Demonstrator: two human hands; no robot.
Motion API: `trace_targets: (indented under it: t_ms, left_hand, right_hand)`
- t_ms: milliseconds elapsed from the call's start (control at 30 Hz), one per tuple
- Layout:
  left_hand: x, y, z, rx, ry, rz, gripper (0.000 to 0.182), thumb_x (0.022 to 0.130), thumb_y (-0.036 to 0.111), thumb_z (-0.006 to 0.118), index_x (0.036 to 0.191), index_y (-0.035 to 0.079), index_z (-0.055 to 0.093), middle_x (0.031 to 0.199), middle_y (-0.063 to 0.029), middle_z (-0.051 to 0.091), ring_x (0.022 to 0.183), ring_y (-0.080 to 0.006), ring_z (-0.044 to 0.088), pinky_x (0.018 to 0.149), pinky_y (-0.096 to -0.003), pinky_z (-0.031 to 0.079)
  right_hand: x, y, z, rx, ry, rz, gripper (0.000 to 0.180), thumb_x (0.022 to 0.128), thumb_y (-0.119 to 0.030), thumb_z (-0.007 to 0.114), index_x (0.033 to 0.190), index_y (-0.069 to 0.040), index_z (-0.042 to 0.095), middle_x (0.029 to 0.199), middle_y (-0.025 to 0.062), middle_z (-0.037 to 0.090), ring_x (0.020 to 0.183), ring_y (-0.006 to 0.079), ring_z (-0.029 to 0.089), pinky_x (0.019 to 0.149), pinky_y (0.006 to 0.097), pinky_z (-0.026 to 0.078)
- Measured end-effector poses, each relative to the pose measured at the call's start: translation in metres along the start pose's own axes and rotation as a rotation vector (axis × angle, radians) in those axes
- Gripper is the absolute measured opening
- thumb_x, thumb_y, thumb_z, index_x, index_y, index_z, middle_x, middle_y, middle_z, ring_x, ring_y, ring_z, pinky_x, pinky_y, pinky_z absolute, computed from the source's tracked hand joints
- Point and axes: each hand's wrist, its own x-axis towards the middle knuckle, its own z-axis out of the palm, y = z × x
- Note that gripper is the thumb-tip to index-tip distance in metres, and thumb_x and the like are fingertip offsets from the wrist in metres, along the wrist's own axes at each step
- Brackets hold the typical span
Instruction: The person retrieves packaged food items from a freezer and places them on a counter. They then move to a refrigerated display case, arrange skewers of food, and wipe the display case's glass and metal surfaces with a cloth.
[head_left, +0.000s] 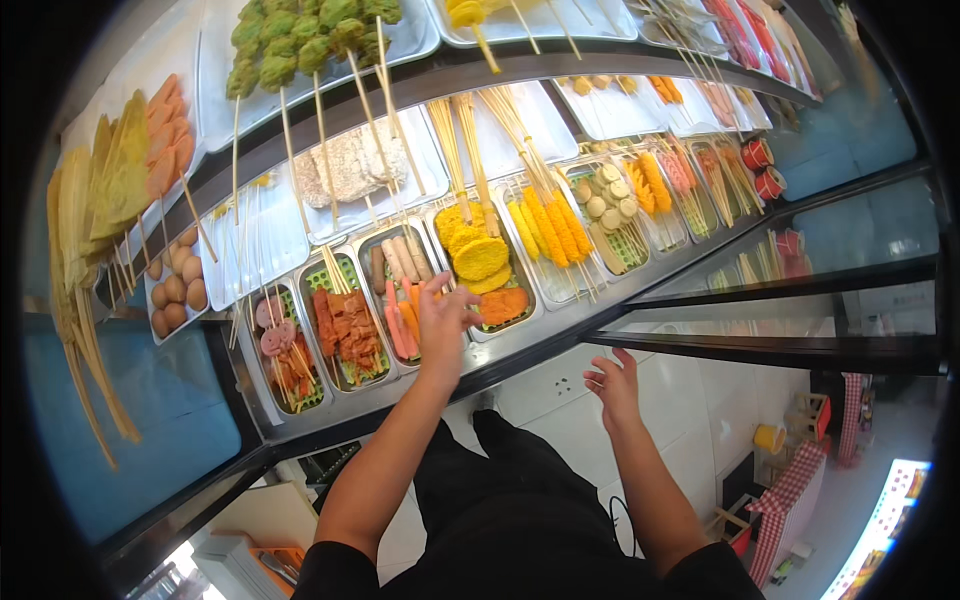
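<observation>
My left hand (444, 322) hovers over the front row of steel pans, fingers apart with nothing held. It is nearest the pan with pink and orange sausage sticks (401, 319) and the pan of yellow breaded patties (480, 259), with an orange patty (502, 305) below them. My right hand (613, 386) is raised over the tiled floor, just in front of the case edge, fingers loosely apart and empty. Left of my left hand lie red marinated meat skewers (349, 326) and pink sliced-meat skewers (276, 330). Orange breaded skewers (555, 225) lie to the right.
Shelves above hold green skewered balls (304, 41), white-coated pieces (352, 169) and bundles of bamboo sticks (461, 142). Brown eggs (176, 289) fill a tray at left. Dark-framed glass doors (765, 352) extend at right. A table with a checked cloth (787, 495) stands lower right.
</observation>
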Motion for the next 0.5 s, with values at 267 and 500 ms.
trace_targets:
  t_ms: [267,500]
  left_hand:
    - [0.055,0.014,0.198,-0.109,-0.365,-0.14,0.054,0.107,0.045,0.058,0.145,0.007,0.048,0.111,-0.0094,0.068,0.08,-0.0153,0.065,0.079,-0.0315,0.054]
    - [0.157,0.037,0.275,-0.347,-0.136,-0.121,0.055,0.108,0.053,0.052,0.14,0.009,0.046,0.101,-0.0087,0.066,0.067,-0.0133,0.055,0.072,-0.0341,0.054]
  right_hand:
    - [-0.032,-0.007,-0.018,0.036,0.0,-0.101,0.073,0.096,-0.015,0.07,0.154,-0.001,0.027,0.111,0.0109,0.063,0.088,0.0181,0.067,0.081,0.0319,0.056]
    - [-0.052,-0.019,-0.029,0.025,-0.024,-0.264,0.086,0.095,-0.005,0.07,0.162,0.0,0.016,0.112,0.0119,0.063,0.09,0.0186,0.067,0.085,0.0325,0.056]
